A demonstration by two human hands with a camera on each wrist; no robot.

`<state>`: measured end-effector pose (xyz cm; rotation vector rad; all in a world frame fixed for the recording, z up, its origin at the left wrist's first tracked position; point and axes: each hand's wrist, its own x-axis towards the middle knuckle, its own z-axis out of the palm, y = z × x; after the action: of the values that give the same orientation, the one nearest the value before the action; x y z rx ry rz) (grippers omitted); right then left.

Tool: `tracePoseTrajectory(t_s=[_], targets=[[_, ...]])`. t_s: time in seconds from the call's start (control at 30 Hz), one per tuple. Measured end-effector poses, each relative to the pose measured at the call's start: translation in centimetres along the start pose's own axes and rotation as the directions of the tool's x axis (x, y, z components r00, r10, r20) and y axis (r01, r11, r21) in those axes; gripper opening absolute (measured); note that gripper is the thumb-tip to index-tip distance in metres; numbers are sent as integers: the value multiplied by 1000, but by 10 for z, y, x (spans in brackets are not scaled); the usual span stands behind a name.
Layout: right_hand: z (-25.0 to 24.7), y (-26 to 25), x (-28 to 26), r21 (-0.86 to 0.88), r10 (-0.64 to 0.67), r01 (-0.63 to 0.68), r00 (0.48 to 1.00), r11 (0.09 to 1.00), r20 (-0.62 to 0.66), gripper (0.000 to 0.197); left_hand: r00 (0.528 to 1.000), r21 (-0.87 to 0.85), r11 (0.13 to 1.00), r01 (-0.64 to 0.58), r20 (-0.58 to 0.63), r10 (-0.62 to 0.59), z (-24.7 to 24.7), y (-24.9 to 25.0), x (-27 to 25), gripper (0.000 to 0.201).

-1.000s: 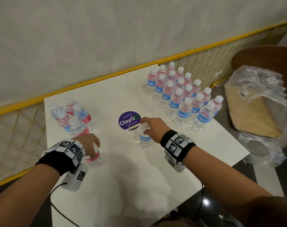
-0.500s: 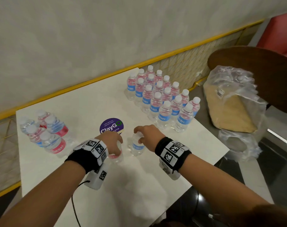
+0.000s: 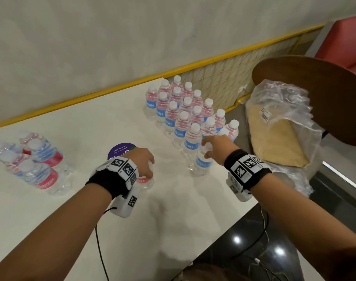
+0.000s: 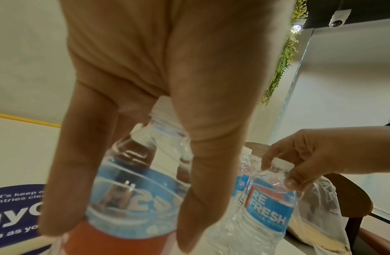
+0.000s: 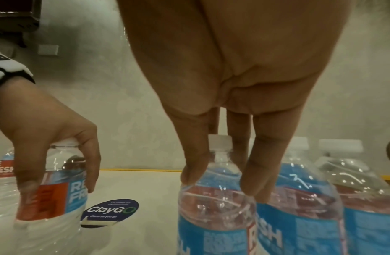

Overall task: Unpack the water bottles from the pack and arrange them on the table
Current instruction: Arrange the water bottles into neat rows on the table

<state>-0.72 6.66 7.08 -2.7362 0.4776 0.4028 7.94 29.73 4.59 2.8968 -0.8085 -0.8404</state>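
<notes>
My left hand point(image 3: 144, 165) grips the top of a small water bottle point(image 3: 145, 182) with a red and blue label, upright near the middle of the white table point(image 3: 173, 209); the left wrist view shows its fingers point(image 4: 76, 172) down the bottle point(image 4: 132, 198). My right hand point(image 3: 214, 148) holds another bottle point(image 3: 202, 162) by its shoulder at the near end of the arranged bottles point(image 3: 185, 110). In the right wrist view the fingertips point(image 5: 194, 172) sit round that bottle point(image 5: 215, 198) just below the cap.
A loose cluster of bottles point(image 3: 31, 161) stands at the table's left edge. A round purple sticker point(image 3: 120, 152) lies behind my left hand. The emptied plastic wrap point(image 3: 280, 126) with cardboard sits off the right edge by a brown chair point(image 3: 315, 90).
Both hands have carried their bottles to the right. The right bottle now stands against the near end of the arranged rows; the left bottle has moved from the left cluster toward the middle.
</notes>
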Motion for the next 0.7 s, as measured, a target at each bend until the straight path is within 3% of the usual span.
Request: tracePoseTrajectory(t_s=[0.4,0.7], targets=[[3,9,6,-12,-17,16,998,1000,-63,43,1000,-31,999,25,-15,-25,1,11,18,51],[17,17,-5,84,-36,52,982,995,-184,48,981,-271,958,91,-141,-133,-9,3,43,47]])
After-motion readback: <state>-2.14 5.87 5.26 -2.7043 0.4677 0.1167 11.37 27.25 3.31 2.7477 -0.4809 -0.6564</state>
